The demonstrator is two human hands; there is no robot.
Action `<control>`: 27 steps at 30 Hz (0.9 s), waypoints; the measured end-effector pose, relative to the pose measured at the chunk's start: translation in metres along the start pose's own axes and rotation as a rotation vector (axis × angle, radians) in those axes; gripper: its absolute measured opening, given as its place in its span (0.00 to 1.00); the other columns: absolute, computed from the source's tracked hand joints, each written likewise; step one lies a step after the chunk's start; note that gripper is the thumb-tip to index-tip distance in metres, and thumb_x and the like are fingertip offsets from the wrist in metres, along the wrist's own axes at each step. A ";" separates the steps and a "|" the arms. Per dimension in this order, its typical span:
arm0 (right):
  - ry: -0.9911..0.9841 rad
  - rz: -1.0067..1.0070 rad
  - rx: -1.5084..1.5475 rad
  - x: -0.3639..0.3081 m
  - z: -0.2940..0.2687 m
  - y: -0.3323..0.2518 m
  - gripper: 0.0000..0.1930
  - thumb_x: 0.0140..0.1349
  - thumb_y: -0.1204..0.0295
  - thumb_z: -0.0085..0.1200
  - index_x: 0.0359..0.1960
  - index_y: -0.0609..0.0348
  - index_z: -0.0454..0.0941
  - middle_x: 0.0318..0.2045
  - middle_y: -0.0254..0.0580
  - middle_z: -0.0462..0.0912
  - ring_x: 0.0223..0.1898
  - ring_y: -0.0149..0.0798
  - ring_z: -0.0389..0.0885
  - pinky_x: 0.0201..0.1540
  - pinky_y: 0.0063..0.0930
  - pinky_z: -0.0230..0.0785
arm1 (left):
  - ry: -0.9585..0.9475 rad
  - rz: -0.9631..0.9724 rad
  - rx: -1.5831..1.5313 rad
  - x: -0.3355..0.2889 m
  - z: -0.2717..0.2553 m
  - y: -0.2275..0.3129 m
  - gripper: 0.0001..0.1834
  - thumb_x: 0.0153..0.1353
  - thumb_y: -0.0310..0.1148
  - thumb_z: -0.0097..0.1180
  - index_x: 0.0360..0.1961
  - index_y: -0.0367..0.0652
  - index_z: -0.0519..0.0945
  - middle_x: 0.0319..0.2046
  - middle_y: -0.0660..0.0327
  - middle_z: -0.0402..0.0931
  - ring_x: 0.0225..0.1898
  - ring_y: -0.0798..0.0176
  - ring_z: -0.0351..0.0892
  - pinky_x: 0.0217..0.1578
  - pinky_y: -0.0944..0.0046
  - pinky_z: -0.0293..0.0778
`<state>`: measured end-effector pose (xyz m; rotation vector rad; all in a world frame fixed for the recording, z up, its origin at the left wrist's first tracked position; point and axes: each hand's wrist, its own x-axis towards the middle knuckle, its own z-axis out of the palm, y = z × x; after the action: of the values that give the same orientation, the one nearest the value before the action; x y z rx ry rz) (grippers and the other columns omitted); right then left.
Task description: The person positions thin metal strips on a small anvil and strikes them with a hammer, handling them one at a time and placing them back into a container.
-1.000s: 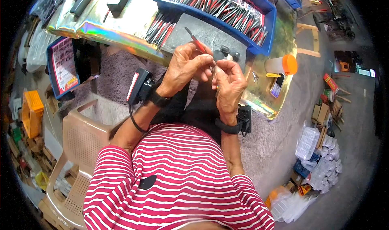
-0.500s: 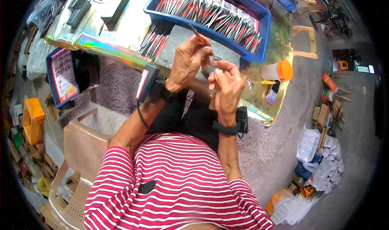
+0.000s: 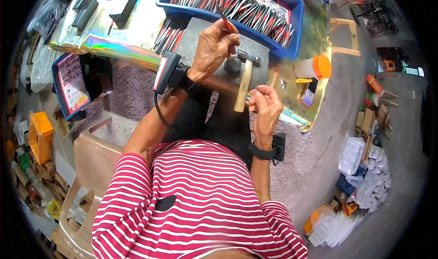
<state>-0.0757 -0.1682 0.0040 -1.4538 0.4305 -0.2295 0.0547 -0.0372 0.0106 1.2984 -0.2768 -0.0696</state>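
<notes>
My left hand (image 3: 213, 49) is closed round a slim red-and-black pointed tool (image 3: 226, 24), its dark tip up toward the blue tray; its exact kind is unclear. Below that hand a grey block (image 3: 196, 33) sits at the table's near edge. A hammer (image 3: 245, 83) rests on it, head on the block, wooden handle pointing toward me. Beside the hammer head is a dark round piece (image 3: 232, 66). My right hand (image 3: 267, 107) hovers right of the handle, apart from it. Its fingers are curled and pressed together; anything in them is hidden.
Many similar red-and-black tools (image 3: 232, 4) fill the blue tray (image 3: 295, 35); more lie in a pile (image 3: 169, 37) left of the block. An orange-lidded jar (image 3: 315, 68) and a phone (image 3: 310, 92) are at right. Black boxes (image 3: 125, 8) stand at far left. A plastic chair (image 3: 96, 154) is beside me.
My hands have parted: the left has lifted slightly with the slim tool, the right has drawn back toward me and right. The hammer and dark round piece now show between them.
</notes>
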 end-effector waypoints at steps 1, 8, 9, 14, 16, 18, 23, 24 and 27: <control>-0.001 0.002 0.001 -0.001 -0.002 0.003 0.08 0.55 0.76 0.47 0.34 0.69 0.68 0.25 0.40 0.74 0.21 0.23 0.70 0.18 0.11 0.62 | 0.001 -0.002 0.001 -0.003 0.000 0.000 0.01 0.53 0.22 0.46 0.27 0.39 0.70 0.19 0.66 0.70 0.17 0.76 0.68 0.14 0.78 0.65; 0.023 0.062 -0.261 -0.006 -0.003 0.026 0.09 0.58 0.69 0.45 0.29 0.65 0.70 0.18 0.32 0.70 0.18 0.22 0.65 0.19 0.15 0.57 | -0.021 -0.095 0.157 -0.029 -0.001 -0.009 0.02 0.54 0.23 0.48 0.30 0.40 0.70 0.19 0.66 0.71 0.17 0.76 0.68 0.15 0.78 0.64; -0.004 0.053 -0.306 -0.007 -0.004 0.030 0.10 0.58 0.68 0.45 0.28 0.64 0.71 0.16 0.30 0.68 0.17 0.22 0.63 0.19 0.16 0.55 | -0.020 -0.097 0.159 -0.031 0.000 -0.011 0.02 0.54 0.23 0.48 0.30 0.40 0.70 0.19 0.66 0.71 0.17 0.76 0.68 0.15 0.78 0.64; -0.012 -0.004 -0.397 -0.009 -0.006 0.044 0.14 0.60 0.66 0.42 0.22 0.64 0.69 0.13 0.31 0.63 0.17 0.24 0.58 0.18 0.22 0.52 | 0.032 -0.027 0.211 -0.038 0.004 -0.013 0.03 0.51 0.20 0.48 0.27 0.39 0.70 0.17 0.66 0.69 0.16 0.76 0.66 0.16 0.75 0.63; -0.010 0.003 -0.338 -0.009 -0.005 0.045 0.16 0.61 0.65 0.41 0.20 0.65 0.68 0.13 0.33 0.62 0.17 0.26 0.57 0.19 0.24 0.52 | 0.055 -0.018 0.203 -0.039 0.003 -0.014 0.03 0.49 0.19 0.48 0.25 0.37 0.70 0.15 0.65 0.69 0.16 0.75 0.67 0.17 0.74 0.64; -0.019 -0.006 -0.338 -0.006 -0.005 0.046 0.16 0.60 0.65 0.41 0.20 0.65 0.67 0.13 0.34 0.62 0.18 0.26 0.57 0.20 0.25 0.53 | 0.080 -0.026 0.206 -0.040 0.003 -0.014 0.03 0.49 0.19 0.48 0.26 0.37 0.70 0.15 0.65 0.69 0.16 0.75 0.67 0.17 0.74 0.64; -0.032 -0.029 -0.374 -0.006 -0.003 0.043 0.17 0.60 0.65 0.41 0.20 0.67 0.67 0.14 0.36 0.62 0.19 0.28 0.57 0.22 0.25 0.54 | 0.073 -0.037 0.211 -0.042 0.000 -0.015 0.03 0.53 0.22 0.50 0.28 0.39 0.70 0.19 0.67 0.71 0.18 0.76 0.67 0.19 0.76 0.64; -0.039 -0.015 -0.355 -0.006 -0.002 0.042 0.17 0.60 0.64 0.42 0.20 0.66 0.67 0.14 0.35 0.62 0.19 0.27 0.57 0.22 0.24 0.54 | 0.065 -0.033 0.208 -0.042 0.000 -0.016 0.03 0.53 0.22 0.50 0.29 0.39 0.70 0.19 0.67 0.71 0.18 0.76 0.67 0.19 0.76 0.65; -0.062 -0.020 -0.352 -0.007 0.000 0.040 0.17 0.60 0.63 0.43 0.20 0.65 0.67 0.14 0.33 0.61 0.19 0.26 0.57 0.21 0.23 0.54 | 0.040 -0.049 0.212 -0.040 0.000 -0.019 0.03 0.53 0.22 0.50 0.29 0.39 0.70 0.19 0.66 0.71 0.19 0.75 0.68 0.20 0.75 0.65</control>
<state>-0.0862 -0.1605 -0.0346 -1.8059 0.4198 -0.1271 0.0180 -0.0338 -0.0145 1.5158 -0.2226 -0.0572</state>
